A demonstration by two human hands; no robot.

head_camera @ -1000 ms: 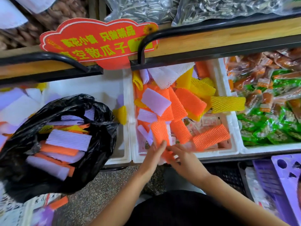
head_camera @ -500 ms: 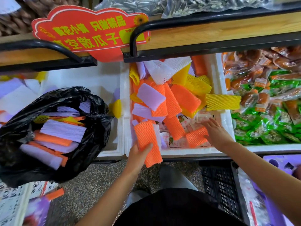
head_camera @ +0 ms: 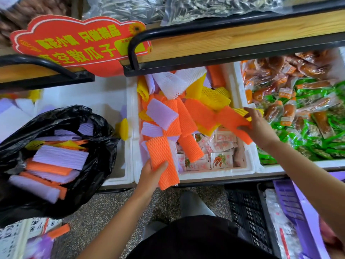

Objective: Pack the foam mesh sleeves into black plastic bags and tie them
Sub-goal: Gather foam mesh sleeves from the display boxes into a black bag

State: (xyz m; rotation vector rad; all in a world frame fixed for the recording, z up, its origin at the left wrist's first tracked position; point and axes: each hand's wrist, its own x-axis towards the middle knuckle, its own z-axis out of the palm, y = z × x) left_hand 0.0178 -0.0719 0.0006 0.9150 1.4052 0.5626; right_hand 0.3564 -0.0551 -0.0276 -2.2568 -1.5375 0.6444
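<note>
At your left, the black plastic bag [head_camera: 99, 161] stands open, with purple, orange and yellow foam sleeves [head_camera: 59, 156] stacked inside. Your left hand [head_camera: 149, 176] grips an orange sleeve [head_camera: 161, 154] at the near rim of the white foam box [head_camera: 224, 171], thumb curled over its face. In the box lie more loose sleeves [head_camera: 186, 113] over small sachets [head_camera: 222, 159]. Your right hand [head_camera: 260, 128] pinches a second orange sleeve [head_camera: 230, 120] above the box's right side. The next bin [head_camera: 298, 164] holds green snack packets [head_camera: 308, 131].

Head view, steeply down, close overhead.
</note>
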